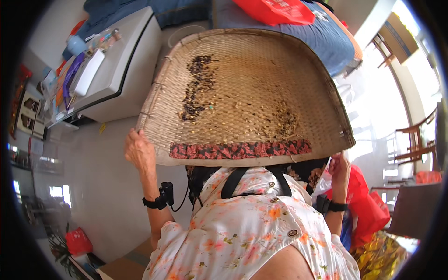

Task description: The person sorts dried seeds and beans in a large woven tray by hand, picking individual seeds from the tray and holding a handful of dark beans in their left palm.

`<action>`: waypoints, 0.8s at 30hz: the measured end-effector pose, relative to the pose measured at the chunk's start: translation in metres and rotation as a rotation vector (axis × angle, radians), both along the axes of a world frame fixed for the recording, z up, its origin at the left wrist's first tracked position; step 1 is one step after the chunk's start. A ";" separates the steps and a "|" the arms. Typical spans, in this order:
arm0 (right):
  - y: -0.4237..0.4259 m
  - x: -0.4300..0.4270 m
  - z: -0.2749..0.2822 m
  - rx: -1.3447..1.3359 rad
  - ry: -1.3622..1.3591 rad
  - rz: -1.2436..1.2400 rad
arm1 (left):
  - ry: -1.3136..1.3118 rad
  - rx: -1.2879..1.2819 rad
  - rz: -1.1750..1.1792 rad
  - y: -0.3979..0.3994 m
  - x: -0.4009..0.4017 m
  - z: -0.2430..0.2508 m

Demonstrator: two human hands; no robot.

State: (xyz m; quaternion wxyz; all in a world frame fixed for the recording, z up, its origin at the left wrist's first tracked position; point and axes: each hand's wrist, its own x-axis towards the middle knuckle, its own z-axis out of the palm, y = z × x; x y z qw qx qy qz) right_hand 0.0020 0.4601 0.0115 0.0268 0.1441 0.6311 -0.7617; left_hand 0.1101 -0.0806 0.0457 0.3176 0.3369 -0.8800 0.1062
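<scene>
A woven bamboo winnowing basket is held out before my body, its straight edge towards me. My left hand grips its rim at the near left corner. At the near right corner my right hand grips the rim, with its fingers partly hidden under the edge. Dark beans or seeds mixed with a few yellow ones lie in a band on the left of the weave. Brown chaff and yellowish bits are scattered on the right. A strip of red and black patterned cloth covers the near edge.
A grey-white table stands at the left, bearing a white tray-like object and clutter. Beyond the basket is a blue-covered sofa with a red bag. More red bags stand by my right arm. Wooden chairs are at the right.
</scene>
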 end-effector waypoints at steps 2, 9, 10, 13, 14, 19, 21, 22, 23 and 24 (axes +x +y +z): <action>-0.008 0.001 0.006 0.030 -0.033 -0.035 | -0.002 0.002 0.001 0.004 0.000 0.002; -0.006 -0.001 0.005 0.171 0.025 -0.085 | 0.000 -0.056 0.027 0.011 -0.003 0.002; -0.007 -0.003 0.005 0.210 0.029 -0.098 | -0.003 -0.051 0.018 0.011 -0.003 0.002; -0.020 -0.007 0.010 0.281 0.059 -0.093 | -0.020 -0.022 0.084 0.010 -0.003 0.005; -0.022 -0.006 0.011 0.331 0.079 -0.097 | -0.038 -0.025 0.099 0.011 -0.002 0.004; -0.026 -0.014 0.001 0.460 0.162 -0.104 | -0.017 -0.038 0.079 0.010 -0.003 0.008; -0.023 -0.010 0.002 0.513 0.196 -0.155 | -0.008 -0.026 0.019 0.014 -0.008 0.005; -0.019 -0.012 0.003 0.515 0.163 -0.170 | 0.030 -0.039 0.054 0.012 -0.005 0.009; -0.019 -0.013 0.002 0.498 0.172 -0.144 | 0.014 -0.055 0.051 0.012 -0.001 0.012; 0.007 -0.020 -0.008 0.514 0.119 -0.113 | -0.008 -0.045 0.026 0.014 -0.005 0.011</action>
